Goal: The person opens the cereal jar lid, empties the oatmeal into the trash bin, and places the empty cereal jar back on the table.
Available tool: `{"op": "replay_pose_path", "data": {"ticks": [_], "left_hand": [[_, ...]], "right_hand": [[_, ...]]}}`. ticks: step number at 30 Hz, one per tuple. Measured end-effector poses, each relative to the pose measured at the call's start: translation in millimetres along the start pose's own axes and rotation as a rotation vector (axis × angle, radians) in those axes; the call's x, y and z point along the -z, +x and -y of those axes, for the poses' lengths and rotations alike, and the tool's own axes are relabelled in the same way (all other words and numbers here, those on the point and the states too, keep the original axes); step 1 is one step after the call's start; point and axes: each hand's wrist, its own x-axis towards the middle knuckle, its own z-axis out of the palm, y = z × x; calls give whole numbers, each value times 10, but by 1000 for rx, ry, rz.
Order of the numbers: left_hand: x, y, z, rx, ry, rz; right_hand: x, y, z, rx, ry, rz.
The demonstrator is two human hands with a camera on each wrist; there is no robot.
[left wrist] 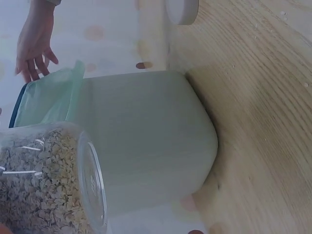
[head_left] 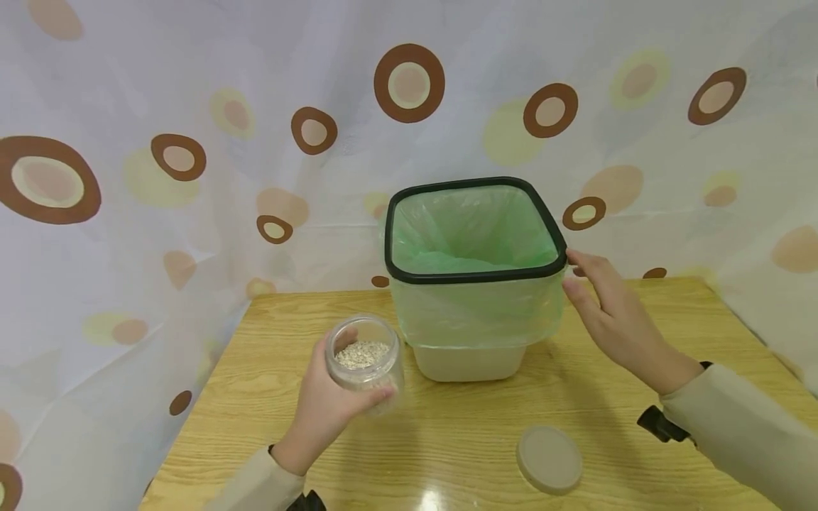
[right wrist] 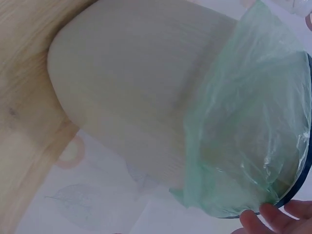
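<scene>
My left hand [head_left: 327, 394] grips a clear jar [head_left: 391, 376] of rolled oats [head_left: 361, 354], held off the table to the left of a bin [head_left: 469, 363]. The jar's mouth is uncovered and tilts toward me; its base shows in the left wrist view. A green bag [head_left: 476, 312] lines the bin and is folded down over its outside, with a black rim [head_left: 476, 276] round the top. At the bin's right front corner is my right hand [head_left: 613, 319], fingers spread and loosely bent. Its fingertips [right wrist: 251, 219] lie right at the rim.
A round lid [head_left: 549, 458] lies on the wooden table [head_left: 268, 376] in front of the bin, toward the right. Behind the table hangs a white sheet [head_left: 345, 64] patterned with brown and yellow spots. Small flecks are scattered on the table in the left wrist view.
</scene>
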Motion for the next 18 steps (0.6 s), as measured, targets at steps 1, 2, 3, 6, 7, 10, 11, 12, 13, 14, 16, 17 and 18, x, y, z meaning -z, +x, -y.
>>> {"op": "replay_pose_path", "data": {"ticks": [1,2,3,6,7,10,11,12,13,14,16,17,18], "left_hand": [[12,15,-10,-3,6,3],[24,29,-24,-2,8,6],[36,45,-37,-2,10,8],[87,102,-90,0,28,10],[106,122,-109,1,36,12],[163,184,-174,5,67,10],[181,207,-198,9,74,10],[199,233,-218,7,81,10],[215,261,-236,5,86,9],[228,289,-255,2,93,9],[248,346,-286,-3,104,14],[255,373,-299,-6,112,18],[260,398,-312,-9,120,21]], "right_hand": [[11,32,11,-8,-6,-1],[22,64,21,-18,-11,1],[32,95,33,-32,-17,6],[51,204,62,-67,-48,23],[57,241,68,-80,-59,32],[81,358,79,-116,-79,60],[93,398,84,-134,-81,73],[106,439,87,-154,-84,87],[118,479,88,-171,-90,97],[129,521,89,-190,-98,111],[143,609,92,-228,-128,143],[147,654,93,-248,-147,161],[149,701,91,-261,-173,181]]}}
